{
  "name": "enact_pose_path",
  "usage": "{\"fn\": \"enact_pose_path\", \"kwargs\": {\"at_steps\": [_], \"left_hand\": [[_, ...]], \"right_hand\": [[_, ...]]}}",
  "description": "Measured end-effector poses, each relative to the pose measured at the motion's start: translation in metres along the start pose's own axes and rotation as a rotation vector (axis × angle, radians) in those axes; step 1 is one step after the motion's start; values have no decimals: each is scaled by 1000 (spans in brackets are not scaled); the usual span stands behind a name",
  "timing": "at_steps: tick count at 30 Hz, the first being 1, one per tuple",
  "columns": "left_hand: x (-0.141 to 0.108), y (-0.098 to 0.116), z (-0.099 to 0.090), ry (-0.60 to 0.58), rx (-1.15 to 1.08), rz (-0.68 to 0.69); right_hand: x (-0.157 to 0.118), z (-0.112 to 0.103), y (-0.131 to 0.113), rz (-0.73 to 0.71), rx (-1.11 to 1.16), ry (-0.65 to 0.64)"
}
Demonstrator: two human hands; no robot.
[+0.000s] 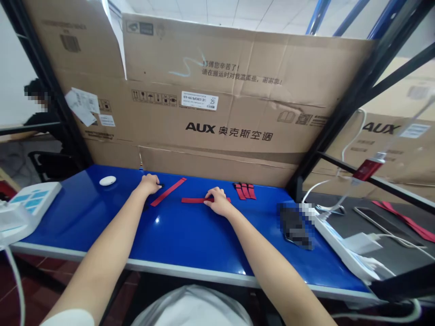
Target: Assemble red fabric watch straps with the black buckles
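My left hand (149, 184) is at the back left of the blue table, its fingers closed. A small black piece (161, 185) shows at its fingertips; its kind I cannot make out. Just right of that hand a flat red strap (169, 191) lies slantwise. Farther right, my right hand (218, 202) pinches a second red strap (193, 200), which lies crosswise on the table and passes under the fingers. Beyond the right hand, three short folded red straps with black ends (244, 190) lie side by side.
On the blue table (190, 240) are a white oval object (108, 181), a white device (36, 203) at left, a blurred dark object (295, 226) and a white power strip (340, 244) with cables. Large cardboard (217, 149) stands behind. A person (42, 106) sits at far left.
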State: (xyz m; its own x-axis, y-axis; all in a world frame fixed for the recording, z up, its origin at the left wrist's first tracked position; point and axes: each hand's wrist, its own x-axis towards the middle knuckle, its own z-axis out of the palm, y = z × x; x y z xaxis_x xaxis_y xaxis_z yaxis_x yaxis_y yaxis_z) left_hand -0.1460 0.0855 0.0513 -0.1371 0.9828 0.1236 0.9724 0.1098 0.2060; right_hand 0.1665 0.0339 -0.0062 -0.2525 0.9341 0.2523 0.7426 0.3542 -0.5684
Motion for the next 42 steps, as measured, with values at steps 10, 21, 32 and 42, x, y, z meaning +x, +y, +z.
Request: {"fn": "enact_pose_path", "kwargs": {"at_steps": [10, 21, 32, 42], "left_hand": [[5, -2, 4, -28, -207, 6], [-24, 48, 15, -494, -1279, 308], [-47, 74, 13, -490, -1366, 429], [-58, 88, 11, -435, -1238, 549]], "right_hand": [[-1, -2, 6, -69, 95, -39], [-13, -6, -24, -192, 115, -153], [-4, -11, -15, -30, 679, -90], [-7, -22, -20, -55, 652, -82]]}}
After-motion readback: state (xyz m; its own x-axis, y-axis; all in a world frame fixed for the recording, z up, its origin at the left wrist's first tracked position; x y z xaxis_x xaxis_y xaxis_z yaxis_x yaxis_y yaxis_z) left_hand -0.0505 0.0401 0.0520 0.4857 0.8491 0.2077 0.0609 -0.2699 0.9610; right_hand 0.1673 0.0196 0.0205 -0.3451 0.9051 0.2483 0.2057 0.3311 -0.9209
